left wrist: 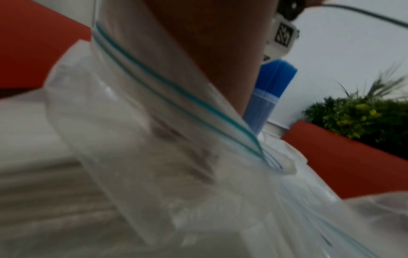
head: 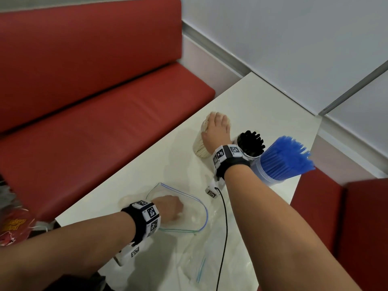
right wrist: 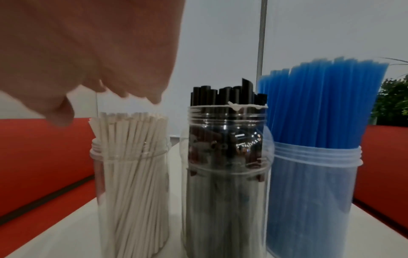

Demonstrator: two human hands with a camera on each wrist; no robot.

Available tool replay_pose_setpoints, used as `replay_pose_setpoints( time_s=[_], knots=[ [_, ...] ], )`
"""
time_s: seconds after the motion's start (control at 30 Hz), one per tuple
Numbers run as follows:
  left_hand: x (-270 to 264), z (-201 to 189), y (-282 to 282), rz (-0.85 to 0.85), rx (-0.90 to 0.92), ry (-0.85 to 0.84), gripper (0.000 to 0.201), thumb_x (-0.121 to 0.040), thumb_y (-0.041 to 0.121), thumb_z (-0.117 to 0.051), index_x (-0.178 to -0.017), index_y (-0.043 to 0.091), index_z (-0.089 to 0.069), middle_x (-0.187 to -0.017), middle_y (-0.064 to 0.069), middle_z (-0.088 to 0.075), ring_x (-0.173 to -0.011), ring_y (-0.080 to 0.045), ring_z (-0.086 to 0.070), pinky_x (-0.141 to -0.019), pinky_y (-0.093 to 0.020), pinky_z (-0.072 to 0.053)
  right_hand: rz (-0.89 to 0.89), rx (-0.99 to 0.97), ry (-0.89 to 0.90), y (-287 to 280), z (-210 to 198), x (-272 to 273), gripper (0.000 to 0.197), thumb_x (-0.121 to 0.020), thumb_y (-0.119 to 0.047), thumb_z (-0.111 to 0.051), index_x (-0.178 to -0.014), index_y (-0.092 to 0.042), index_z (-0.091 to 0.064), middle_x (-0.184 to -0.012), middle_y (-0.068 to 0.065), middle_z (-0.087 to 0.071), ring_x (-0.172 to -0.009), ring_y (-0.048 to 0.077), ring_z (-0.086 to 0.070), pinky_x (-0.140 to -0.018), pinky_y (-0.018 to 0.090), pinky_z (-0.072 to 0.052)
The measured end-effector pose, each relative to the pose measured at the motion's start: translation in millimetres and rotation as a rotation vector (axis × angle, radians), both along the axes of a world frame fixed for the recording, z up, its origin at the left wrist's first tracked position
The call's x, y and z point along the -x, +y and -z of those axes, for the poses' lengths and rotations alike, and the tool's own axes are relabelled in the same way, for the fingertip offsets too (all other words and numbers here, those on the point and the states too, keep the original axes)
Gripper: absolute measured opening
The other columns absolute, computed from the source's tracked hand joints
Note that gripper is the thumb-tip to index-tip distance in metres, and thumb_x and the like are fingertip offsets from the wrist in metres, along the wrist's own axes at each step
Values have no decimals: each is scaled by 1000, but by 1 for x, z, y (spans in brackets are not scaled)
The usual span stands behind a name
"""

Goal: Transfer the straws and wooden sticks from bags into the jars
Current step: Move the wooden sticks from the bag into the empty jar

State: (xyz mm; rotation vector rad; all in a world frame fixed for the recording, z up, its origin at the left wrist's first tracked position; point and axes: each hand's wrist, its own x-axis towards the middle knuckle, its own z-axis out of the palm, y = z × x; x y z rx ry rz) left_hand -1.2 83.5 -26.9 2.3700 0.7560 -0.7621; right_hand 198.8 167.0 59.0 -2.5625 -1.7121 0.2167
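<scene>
Three clear jars stand in a row on the white table (head: 252,101). The left jar of wooden sticks (head: 198,143) (right wrist: 130,165) has my right hand (head: 216,120) (right wrist: 106,87) spread flat, palm down, over the stick tops. Beside it are the jar of black straws (head: 251,143) (right wrist: 227,157) and the jar of blue straws (head: 281,158) (right wrist: 315,139). Nearer to me, my left hand (head: 174,208) has its fingers curled at the open mouth of a clear zip bag (head: 195,204) (left wrist: 154,139) and holds it. I cannot see anything inside the bag.
A second clear zip bag (head: 199,261) lies crumpled at the table's near edge. A black cable (head: 225,227) hangs from my right wrist over it. A red bench (head: 94,122) runs along the table's left side, and a green plant (left wrist: 353,118) stands behind the right seat.
</scene>
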Motion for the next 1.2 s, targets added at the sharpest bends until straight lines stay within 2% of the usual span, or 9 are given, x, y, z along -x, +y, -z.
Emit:
replay_pose_setpoints(
  time_s=[0.13, 0.27, 0.43, 0.57, 0.7, 0.83, 0.97, 1.07, 1.2],
  knots=[
    [0, -1, 3, -53, 50, -72, 40, -104, 28, -51, -136, 6, -58, -143, -15, -53, -129, -32, -53, -103, -35, -41, 25, -488, 529, -26, -9, 28, 42, -95, -2, -43, -132, -12, -58, -123, 14, -64, -111, 24, -60, -99, 37, -45],
    [-3, -6, 6, -71, 57, -136, 34, -104, 25, -49, -114, -2, -66, -121, -19, -67, -112, -34, -62, -90, -36, -45, 78, -180, 1208, -80, 9, 66, 35, -96, 0, -36, -91, -16, -67, -78, 8, -69, -67, 21, -67, -63, 30, -53],
    [-8, -15, 7, -101, 61, -218, 33, -104, 27, -51, -116, 0, -65, -118, -17, -67, -111, -30, -62, -90, -32, -42, 240, -270, 1186, -144, 51, 83, 29, -95, 0, -43, -90, -14, -67, -89, 7, -69, -82, 16, -64, -74, 26, -53],
    [-8, -22, 10, -163, 150, -388, 24, -103, 19, -52, -121, 7, -62, -93, -8, -66, -88, -25, -67, -72, -23, -46, 326, -375, 1271, -179, 63, 90, 25, -104, -32, -51, -110, -15, -68, -100, -2, -70, -90, 11, -68, -76, 22, -54],
    [-11, -36, 12, -365, 303, -709, 19, -95, 35, -68, -96, 17, -67, -87, 4, -70, -84, -16, -66, -71, -20, -46, 280, -329, 1380, -191, 59, 90, 50, -89, -66, -58, -127, -33, -56, -121, -15, -65, -117, 8, -62, -100, 33, -49],
    [-23, -75, 16, -557, 561, -905, 48, -83, 61, -73, -70, 20, -53, -61, 3, -51, -52, -13, -50, -52, -23, -43, 226, -258, 1567, -190, 47, 91, 62, -84, -46, -74, -138, -37, -44, -135, -6, -63, -128, 13, -57, -103, 36, -48],
    [-42, -126, 17, -593, 878, -1134, 42, -89, 48, -76, -66, 25, -48, -55, -1, -35, -46, -16, -34, -48, -27, -37, 194, -210, 1610, -179, 29, 99, 37, -81, -29, -80, -115, -19, -69, -117, 9, -71, -109, 30, -68, -87, 43, -56],
    [-49, -150, 17, -558, 938, -1220, 33, -87, 44, -79, -73, 26, -55, -53, 0, -37, -42, -15, -34, -46, -26, -38, 183, -311, 1568, -172, 10, 98, 11, -81, -29, -77, -78, -20, -72, -71, 7, -63, -60, 19, -58, -53, 27, -42],
    [-47, -163, 11, -630, 909, -1121, 44, -76, 50, -85, -52, 28, -54, -45, 4, -38, -36, -11, -31, -40, -22, -33, 156, -396, 1483, -161, -13, 91, 10, -75, -10, -70, -69, -18, -69, -63, 10, -56, -50, 15, -48, -46, 23, -36]
  ],
)
